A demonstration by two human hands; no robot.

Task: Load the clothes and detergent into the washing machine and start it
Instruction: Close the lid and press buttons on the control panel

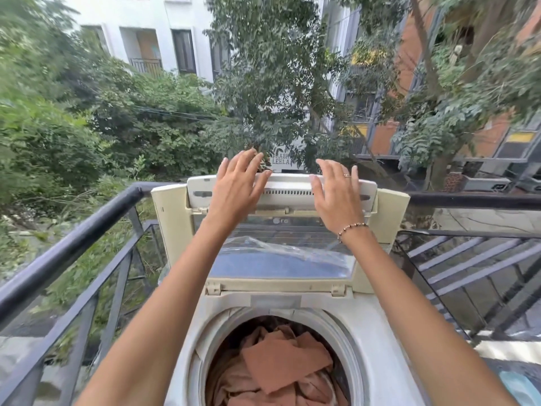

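With rust-coloured clothes (285,364) already in the washing machine (380,341) drum, both hands (238,183) (336,191), fingers spread and empty, reach its raised lid (281,194), likely to pull it shut.

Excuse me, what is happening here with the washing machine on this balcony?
A person stands at a top-loading washing machine beside a balcony railing. Its folding lid is raised. Both hands, left hand and right hand, reach to the lid's top edge with open fingers. The drum already holds brownish-pink clothes. Whether detergent is in cannot be seen.
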